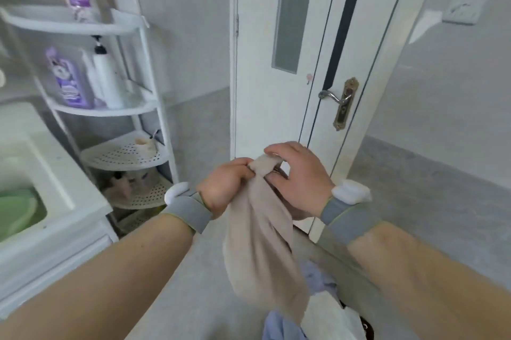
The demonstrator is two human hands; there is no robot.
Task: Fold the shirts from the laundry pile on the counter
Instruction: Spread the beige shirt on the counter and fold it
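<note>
A beige shirt [260,251] hangs bunched in the air in front of me, held up by its top end. My left hand [226,186] grips that bunched top from the left, fingers curled round the cloth. From the right, my right hand [300,176] pinches the same top end, thumb and fingers on the fabric. Below the shirt lies the laundry pile [318,312], with light blue and white garments showing at the bottom edge. The shirt's lower end reaches down to this pile.
A white corner shelf rack [130,107] with bottles stands at the left. A white sink cabinet [49,201] holding a green basin [16,212] is at the far left. A white door [276,107] with a brass handle [341,101] is straight ahead.
</note>
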